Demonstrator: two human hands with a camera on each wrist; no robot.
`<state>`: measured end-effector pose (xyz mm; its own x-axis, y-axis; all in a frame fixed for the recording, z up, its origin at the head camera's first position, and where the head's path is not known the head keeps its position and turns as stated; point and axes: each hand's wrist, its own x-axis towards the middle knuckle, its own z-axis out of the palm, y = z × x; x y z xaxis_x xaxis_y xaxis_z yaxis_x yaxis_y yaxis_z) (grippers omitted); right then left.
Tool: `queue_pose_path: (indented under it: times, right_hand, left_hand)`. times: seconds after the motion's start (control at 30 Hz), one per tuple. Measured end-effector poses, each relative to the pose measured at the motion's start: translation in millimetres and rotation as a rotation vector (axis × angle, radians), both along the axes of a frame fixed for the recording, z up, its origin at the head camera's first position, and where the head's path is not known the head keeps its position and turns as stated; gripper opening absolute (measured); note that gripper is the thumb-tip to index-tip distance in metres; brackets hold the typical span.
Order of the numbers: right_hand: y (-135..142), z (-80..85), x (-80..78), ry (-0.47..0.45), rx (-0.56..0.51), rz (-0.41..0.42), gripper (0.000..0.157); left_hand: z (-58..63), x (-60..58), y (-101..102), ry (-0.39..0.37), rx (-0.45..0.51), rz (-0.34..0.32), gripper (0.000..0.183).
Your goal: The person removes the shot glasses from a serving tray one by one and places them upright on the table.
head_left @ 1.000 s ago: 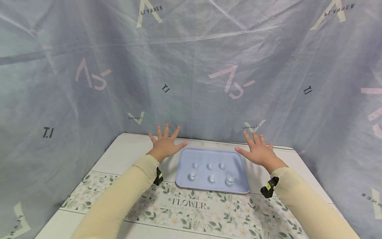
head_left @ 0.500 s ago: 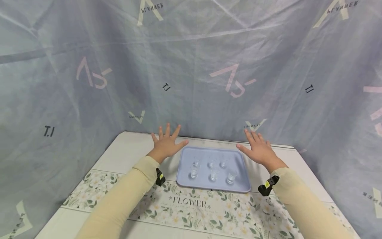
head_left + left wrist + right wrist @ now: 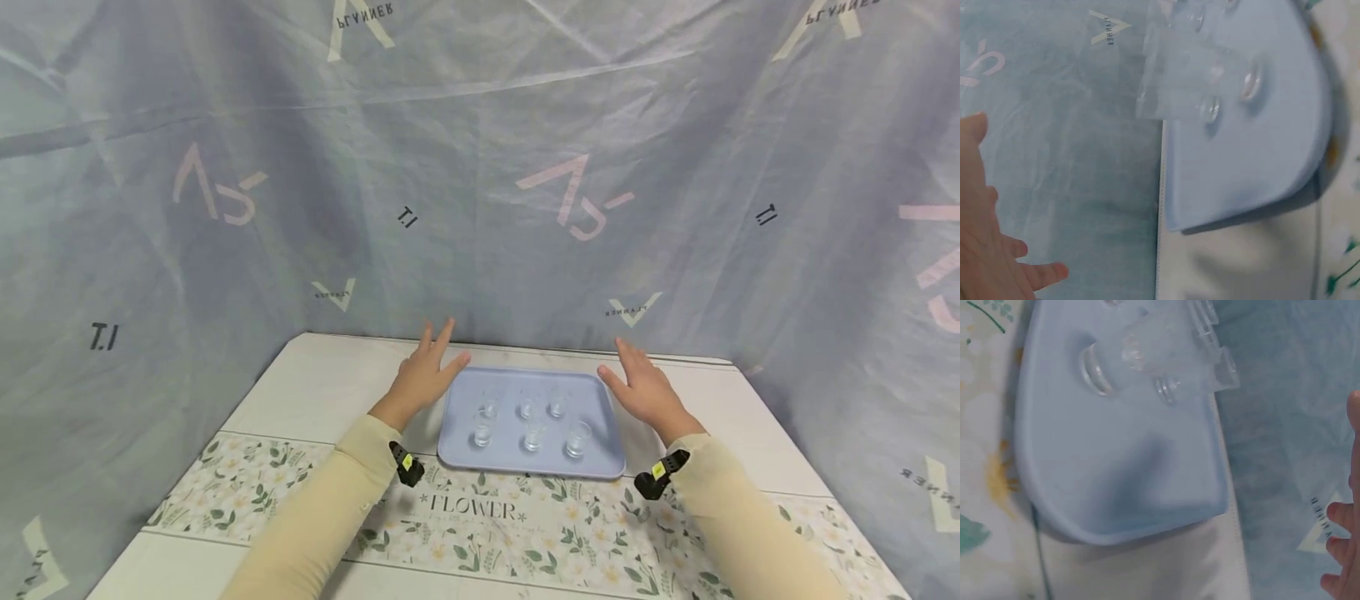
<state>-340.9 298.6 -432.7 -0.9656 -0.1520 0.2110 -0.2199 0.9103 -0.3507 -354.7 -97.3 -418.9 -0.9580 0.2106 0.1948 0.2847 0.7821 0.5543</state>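
Observation:
A light blue tray (image 3: 510, 462) lies on the table, and several small clear glasses stand on it in two rows, among them a front right glass (image 3: 577, 440) and a front left glass (image 3: 483, 429). My left hand (image 3: 418, 379) hovers by the tray's left side with its fingers extended, holding nothing. On the other side, my right hand (image 3: 647, 390) is held over the tray's right edge, fingers straight and thumb apart. In the left wrist view, clear glasses (image 3: 1229, 75) rise from the tray; the right wrist view shows a thick-based glass (image 3: 1138, 353) close up.
The white table carries a floral strip (image 3: 480, 533) printed with "FLOWER" in front of the tray. A grey-blue cloth (image 3: 480, 208) with printed letters hangs behind the table and along both sides. Each wrist wears a black camera, such as the left one (image 3: 407, 465).
Both hands have turned more edge-on, their spread fingers drawing closer together. The right hand has come slightly inward. The tray and glasses stay in place, while the view has shifted slightly.

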Motion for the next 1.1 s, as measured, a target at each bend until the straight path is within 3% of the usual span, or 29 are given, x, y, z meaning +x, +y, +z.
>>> queue_pose_path:
  times: [0.23, 0.53, 0.8, 1.1]
  right_hand:
    - [1, -28.2, -2.7, -0.009, -0.107, -0.017, 0.079]
    - [1, -60.2, 3.4, -0.073, -0.217, -0.043, 0.079]
    - [-2, -79.8, 8.7, -0.102, -0.184, -0.077, 0.081]
    - [-6, -88.1, 9.3, -0.073, -0.126, -0.079, 0.077]
  left_hand:
    - [-17.1, 8.5, 4, 0.055, 0.201, -0.076, 0.069]
    - [-40.6, 18.4, 12, 0.086, 0.345, -0.126, 0.056]
    - [-55.1, 26.2, 16, 0.097, 0.474, -0.149, 0.047]
    - [-65.9, 30.7, 20, 0.051, 0.541, -0.156, 0.044]
